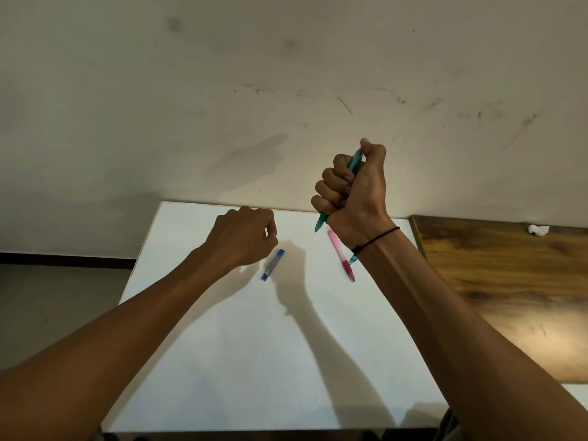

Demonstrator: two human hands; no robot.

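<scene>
Teal pencil [354, 163], light, stiff, slick plastic best held round the barrel, stands raised over the table [222, 361] in the right hand [356, 192], fisted with thumb on its cap; the left hand [241, 240] curls near the lead case [273, 265], holding something or not I cannot tell

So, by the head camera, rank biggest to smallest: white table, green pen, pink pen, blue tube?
1. White table
2. Green pen: looks longer, but the right hand holds it up nearer the camera, so its place against the next is unsure
3. Pink pen
4. Blue tube
</scene>
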